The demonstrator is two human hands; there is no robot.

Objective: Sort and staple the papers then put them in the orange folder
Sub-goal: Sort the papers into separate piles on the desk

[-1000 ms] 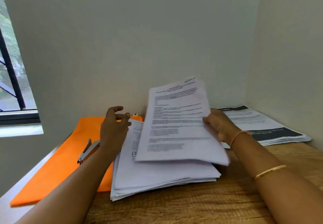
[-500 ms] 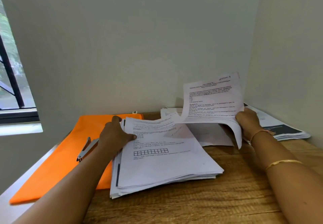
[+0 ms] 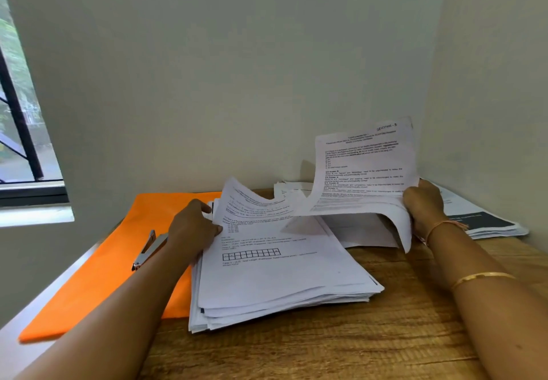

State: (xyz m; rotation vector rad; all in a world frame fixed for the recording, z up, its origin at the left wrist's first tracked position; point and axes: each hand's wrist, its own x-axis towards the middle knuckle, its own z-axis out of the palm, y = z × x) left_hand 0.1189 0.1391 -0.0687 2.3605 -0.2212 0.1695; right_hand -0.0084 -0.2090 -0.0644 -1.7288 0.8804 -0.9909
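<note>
Head view. A tall stack of white printed papers point(image 3: 281, 284) lay at the middle of the brown wooden tabletop point(image 3: 355, 347), its left margin overlapping a flat orange paper folder point(image 3: 118, 261). The folder ran along the left edge of the tabletop, from the far edge toward the near left corner. On the folder, just beside the left wrist, rested a silver metal stapler point(image 3: 148, 250), its jaws parted.

The left hand point(image 3: 192, 228) was at the far left corner of the stack. Its thumb lay on the top page and its fingers curled against the edges of the uppermost sheets, which arched upward at their far end.

The right hand point(image 3: 424, 207), fingers closed, gripped a sheaf of white printed sheets point(image 3: 364, 169) by its right edge. The sheaf was held off the tabletop, text facing the camera, its lower part bent over and drooping.

Beneath the sheaf, near the far edge, lay a lower pile of white sheets point(image 3: 364, 231). A pile of papers with a dark banner point(image 3: 486, 224) occupied the far right corner, partly hidden by the right hand. The right forearm bore a thin thread band point(image 3: 444, 225) and a gold bangle point(image 3: 480, 277).
</note>
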